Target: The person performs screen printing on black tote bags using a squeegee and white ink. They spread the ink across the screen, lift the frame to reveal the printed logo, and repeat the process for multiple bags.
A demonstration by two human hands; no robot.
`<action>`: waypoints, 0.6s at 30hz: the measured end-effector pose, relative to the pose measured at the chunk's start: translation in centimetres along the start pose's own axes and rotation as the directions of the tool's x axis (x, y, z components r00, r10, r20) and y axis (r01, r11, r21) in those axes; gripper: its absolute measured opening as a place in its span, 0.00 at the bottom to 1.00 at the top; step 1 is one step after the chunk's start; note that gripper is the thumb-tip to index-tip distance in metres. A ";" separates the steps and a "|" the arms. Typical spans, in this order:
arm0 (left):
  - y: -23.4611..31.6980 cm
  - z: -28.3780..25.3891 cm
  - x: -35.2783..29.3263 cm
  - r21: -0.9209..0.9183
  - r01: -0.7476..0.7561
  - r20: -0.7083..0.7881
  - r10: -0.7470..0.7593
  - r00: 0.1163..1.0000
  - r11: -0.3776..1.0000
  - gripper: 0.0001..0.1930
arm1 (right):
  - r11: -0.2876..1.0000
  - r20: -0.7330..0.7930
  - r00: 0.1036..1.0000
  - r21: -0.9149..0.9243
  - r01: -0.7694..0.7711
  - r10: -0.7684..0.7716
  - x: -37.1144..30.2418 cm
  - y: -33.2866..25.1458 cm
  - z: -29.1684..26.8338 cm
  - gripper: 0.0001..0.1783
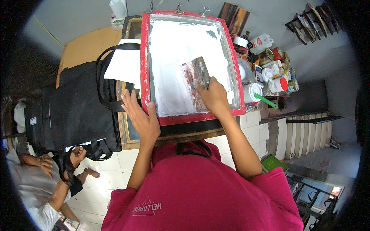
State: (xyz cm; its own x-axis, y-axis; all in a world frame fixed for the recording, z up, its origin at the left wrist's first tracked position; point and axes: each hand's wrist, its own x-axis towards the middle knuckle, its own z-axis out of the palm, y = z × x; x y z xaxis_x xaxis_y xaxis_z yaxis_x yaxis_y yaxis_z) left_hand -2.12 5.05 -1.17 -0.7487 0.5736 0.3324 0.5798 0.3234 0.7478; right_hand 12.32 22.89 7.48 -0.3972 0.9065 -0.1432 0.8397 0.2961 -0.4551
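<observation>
The flat, dark-brown squeegee smeared with pink and white [194, 79] lies on the glossy white paste [167, 69] inside the red-painted rectangular screen frame [145, 57], right of the middle and in the nearer half. Its long axis runs mostly away from the person's body, roughly along the frame's long sides, with the far end leaning a little left. The bare right hand [214, 98] is much the nearer one: it comes in from the lower right and grips the tool by its right-hand edge, thumb on top, so most of the squeegee reaches out to the left of and beyond the knuckles. The bare left hand [144, 122] is well apart from it, open with fingers spread, at the frame's near left corner; the thumb lies along the red rim, though whether the other fingers press on anything below is hard to tell.
</observation>
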 end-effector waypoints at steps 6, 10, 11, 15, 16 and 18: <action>0.1 -0.1 0.1 -0.005 0.007 -0.009 -0.007 1.000 1.000 0.36 | 0.493 0.233 0.972 0.849 -0.190 -0.028 5.1 1.9 -0.2 0.21; 0.1 -0.1 0.2 0.000 0.032 0.000 -0.032 0.999 0.999 0.37 | 0.612 0.020 0.992 0.789 0.063 -0.128 10.7 0.6 -4.4 0.23; 0.0 -0.2 0.0 -0.002 0.045 0.004 -0.045 0.999 0.999 0.37 | 0.624 0.005 0.972 0.767 0.148 -0.236 10.5 -1.5 -6.6 0.24; 0.3 -1.2 0.0 -0.015 0.076 0.040 -0.075 0.996 0.997 0.34 | 0.834 -0.152 0.875 0.264 0.484 -0.459 13.5 -2.0 -8.8 0.22; 1.0 -2.0 0.3 -0.029 0.083 0.004 -0.083 0.997 0.996 0.33 | 0.780 -0.269 0.771 0.096 0.618 -0.578 14.7 -0.7 -6.8 0.21; 1.2 -2.5 0.9 -0.032 0.081 -0.016 -0.082 0.997 0.996 0.33 | 0.648 -0.294 0.586 -0.197 0.736 -0.755 15.5 0.1 -3.6 0.16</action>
State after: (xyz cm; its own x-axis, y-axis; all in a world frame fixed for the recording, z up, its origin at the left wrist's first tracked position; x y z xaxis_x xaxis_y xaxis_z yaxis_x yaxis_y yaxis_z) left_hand -2.89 4.03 1.49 -0.7986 0.5330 0.2796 0.5065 0.3444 0.7905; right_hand 7.61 38.02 8.41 -0.7582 0.3964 0.5177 0.3249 0.9181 -0.2270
